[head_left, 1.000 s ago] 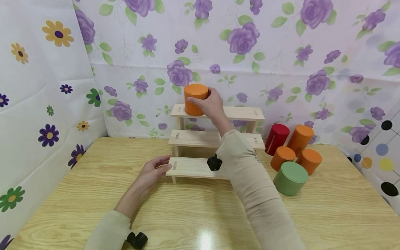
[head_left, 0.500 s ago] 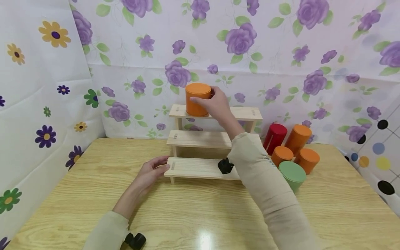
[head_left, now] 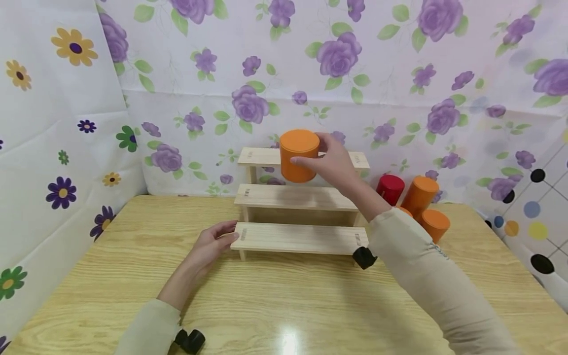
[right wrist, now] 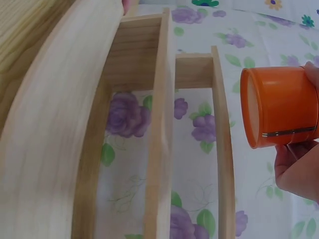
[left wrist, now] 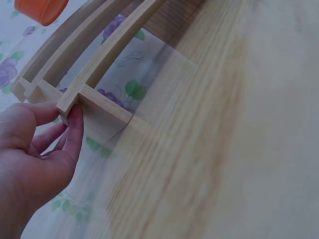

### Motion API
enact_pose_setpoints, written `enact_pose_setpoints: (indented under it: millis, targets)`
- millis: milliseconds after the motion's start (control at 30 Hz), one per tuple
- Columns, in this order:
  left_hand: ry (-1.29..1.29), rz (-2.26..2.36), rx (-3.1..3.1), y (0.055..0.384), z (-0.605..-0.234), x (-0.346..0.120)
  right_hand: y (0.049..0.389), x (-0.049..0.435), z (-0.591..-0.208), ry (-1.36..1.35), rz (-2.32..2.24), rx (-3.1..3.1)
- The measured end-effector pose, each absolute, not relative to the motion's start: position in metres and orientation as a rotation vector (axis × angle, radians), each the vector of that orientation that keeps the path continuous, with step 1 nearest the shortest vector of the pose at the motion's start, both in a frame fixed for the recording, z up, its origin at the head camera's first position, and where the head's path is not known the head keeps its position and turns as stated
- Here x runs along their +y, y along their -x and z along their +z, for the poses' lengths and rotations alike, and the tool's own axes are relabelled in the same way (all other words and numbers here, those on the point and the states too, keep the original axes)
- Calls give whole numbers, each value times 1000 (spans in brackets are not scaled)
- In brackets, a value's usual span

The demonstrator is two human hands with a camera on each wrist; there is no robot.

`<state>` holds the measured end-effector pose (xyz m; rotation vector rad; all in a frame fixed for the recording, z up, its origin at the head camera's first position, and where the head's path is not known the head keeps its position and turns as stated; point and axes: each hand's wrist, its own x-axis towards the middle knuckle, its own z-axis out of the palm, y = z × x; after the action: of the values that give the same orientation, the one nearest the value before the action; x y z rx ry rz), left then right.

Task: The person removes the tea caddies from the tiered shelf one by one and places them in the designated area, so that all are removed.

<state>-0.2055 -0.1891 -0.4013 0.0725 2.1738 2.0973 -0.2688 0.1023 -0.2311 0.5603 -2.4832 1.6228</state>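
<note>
My right hand [head_left: 335,160] grips an orange round canister [head_left: 299,157] from its right side, thumb across the front. In the right wrist view the canister [right wrist: 281,105] is off the wooden rack, with a gap between its base and the top tier. The three-tier wooden rack [head_left: 297,196] stands on the table in front of the floral cloth. At the rack's left end, my left hand [head_left: 212,244] holds the lowest shelf; the left wrist view shows thumb and fingers pinching the corner of that board [left wrist: 75,97].
Right of the rack stand a red canister [head_left: 390,189], a tall orange canister [head_left: 420,195] and a shorter orange one [head_left: 435,224]. Another orange one is mostly hidden behind my right sleeve [head_left: 412,246]. A floral cloth [head_left: 195,74] hangs behind the wood-grain table [head_left: 266,301].
My right hand has lifted the orange canister off the top shelf and brought it right and nearer. The right sleeve now hides the green canister. My left hand stays at the rack.
</note>
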Motion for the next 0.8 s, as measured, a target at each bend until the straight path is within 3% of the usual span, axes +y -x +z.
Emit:
enact_pose_setpoints:
  millis: [800]
  targets:
    - [-79, 2106, 2162, 206, -402, -189, 232, 137, -263, -643, 1631, -2571]
